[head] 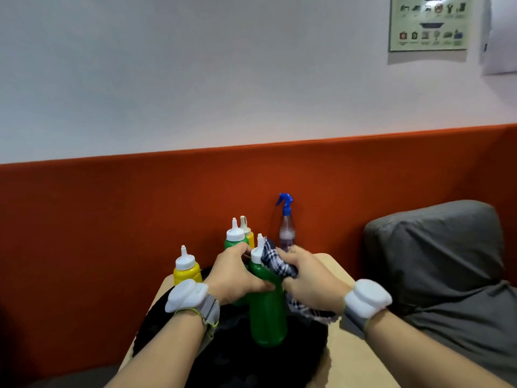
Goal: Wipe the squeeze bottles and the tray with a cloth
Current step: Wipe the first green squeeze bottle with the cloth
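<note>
- Wiping seems to be at the green bottle (268, 317) now, the nearest one. It is upright over the black tray (237, 358); I cannot tell if its base touches the tray or is just above it.
- The left hand (235, 275) is wrapped around the left side of the green bottle, below its white cap, with the thumb across the front. This grip should be firm but gentle, because a soft squeeze bottle may push out what is inside.
- The right hand (310, 284) is closed around the checked cloth (277, 261) and presses it on the right shoulder of the green bottle, beside the cap. A loose end of the cloth hangs down to the right of the green bottle.
- To do this step well, I would turn the green bottle with the left hand while the cloth goes from shoulder to base, so the part under the left palm is also reached.
- The loose end is better gathered, or it may catch a neighbour.
- Left of the green bottle stands a yellow bottle (187, 271). Behind it are a second green bottle (234, 239) and another yellow bottle (249, 236). I cannot tell if they are already wiped.
- Farthest behind the green bottle, near the orange wall (112, 205), stands a spray bottle (286, 231).
</note>
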Demonstrator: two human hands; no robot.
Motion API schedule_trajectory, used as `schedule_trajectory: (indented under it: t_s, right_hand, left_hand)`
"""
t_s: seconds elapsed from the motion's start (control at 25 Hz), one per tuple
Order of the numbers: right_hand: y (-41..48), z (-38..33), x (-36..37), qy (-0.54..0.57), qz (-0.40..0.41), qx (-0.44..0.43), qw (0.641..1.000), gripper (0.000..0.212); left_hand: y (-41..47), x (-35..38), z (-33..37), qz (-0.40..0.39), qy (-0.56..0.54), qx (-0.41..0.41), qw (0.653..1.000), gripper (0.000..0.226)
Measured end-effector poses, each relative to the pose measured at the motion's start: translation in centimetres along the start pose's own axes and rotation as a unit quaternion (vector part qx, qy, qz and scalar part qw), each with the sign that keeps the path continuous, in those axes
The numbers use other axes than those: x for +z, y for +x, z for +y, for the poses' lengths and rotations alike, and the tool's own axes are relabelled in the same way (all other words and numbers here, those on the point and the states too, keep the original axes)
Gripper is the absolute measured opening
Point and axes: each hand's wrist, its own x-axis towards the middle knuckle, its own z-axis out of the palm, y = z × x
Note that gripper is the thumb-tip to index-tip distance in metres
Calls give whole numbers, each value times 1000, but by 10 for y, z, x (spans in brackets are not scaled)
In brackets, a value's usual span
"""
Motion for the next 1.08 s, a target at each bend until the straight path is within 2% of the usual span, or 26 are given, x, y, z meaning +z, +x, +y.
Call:
schedule_trajectory:
  t_s: [0.08,0.2,0.36,0.44,0.52,0.56,0.68,0.8,0.92,1.08]
  right_hand:
    - [-11,-2,11,-16,-8,-25,1000,61]
    - [1,1,1,27,-12,45,999,59]
    - [-14,1,11,15,-12,-22,1000,58]
    - [-11,12,-5,62,11,16,998,61]
    - [1,15,-19,106,39,72,991,62]
    - [6,10,-21,110,34,72,991,62]
    - [18,-11,-7,44,-18,31,998,64]
    - [31,-15,-7,17,-26,60,998,71]
    - [18,-21,7,-60,-15,24,998,69]
    - [25,-16,9,8,15,61,998,72]
  left_hand:
    - [-3,0,-2,4,-8,3,1000,59]
    - [-4,3,-1,14,-3,0,1000,60]
    - [-4,2,-2,31,5,4,1000,63]
    - [-5,1,-5,-1,-13,2,1000,70]
    - [-6,1,-10,-65,-60,-1,996,78]
    - [-4,1,-13,-80,-80,-2,994,79]
    - [0,0,-20,-48,-67,12,997,64]
    - [2,0,-17,-16,-26,9,999,60]
    - [5,0,-16,-11,-9,11,1000,62]
    - [4,-1,-10,-11,13,16,1000,64]
